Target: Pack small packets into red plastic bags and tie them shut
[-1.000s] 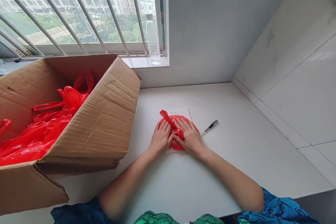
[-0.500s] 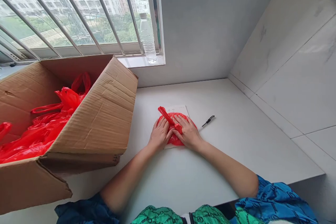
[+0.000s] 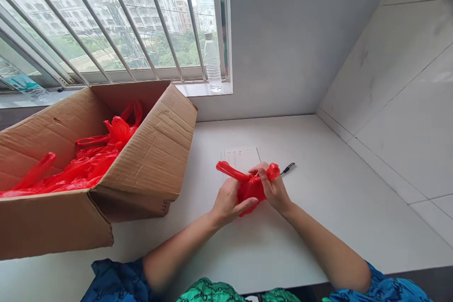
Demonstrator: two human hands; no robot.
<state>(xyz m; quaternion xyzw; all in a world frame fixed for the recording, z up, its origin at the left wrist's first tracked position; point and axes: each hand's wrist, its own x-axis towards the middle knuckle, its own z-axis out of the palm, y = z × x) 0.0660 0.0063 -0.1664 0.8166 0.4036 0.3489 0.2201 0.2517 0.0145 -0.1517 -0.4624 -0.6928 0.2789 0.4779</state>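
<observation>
A red plastic bag [image 3: 250, 189] is held between my two hands above the white table. My left hand [image 3: 231, 201] grips its left side, thumb across the front and the other fingers hidden behind the bag. The fingers of my right hand [image 3: 273, 190] are closed on its upper right part, near a bunched end. One handle loop of the bag sticks out to the upper left. Behind the bag lies a sheet of paper [image 3: 244, 156] with small marks on it. A black pen [image 3: 288, 168] rests just beyond my right hand.
At the left stands an open cardboard box [image 3: 148, 151] holding several red plastic bags [image 3: 95, 160]. A clear water bottle [image 3: 213, 63] stands on the windowsill [image 3: 198, 89], and another bottle [image 3: 24, 84] is at far left. A tiled wall [image 3: 399, 104] bounds the table [image 3: 336, 207] on the right.
Both hands were pressing the bag flat on the paper. Now they have lifted it, gathered it smaller and brought it nearer, uncovering more of the paper. The camera view has shifted.
</observation>
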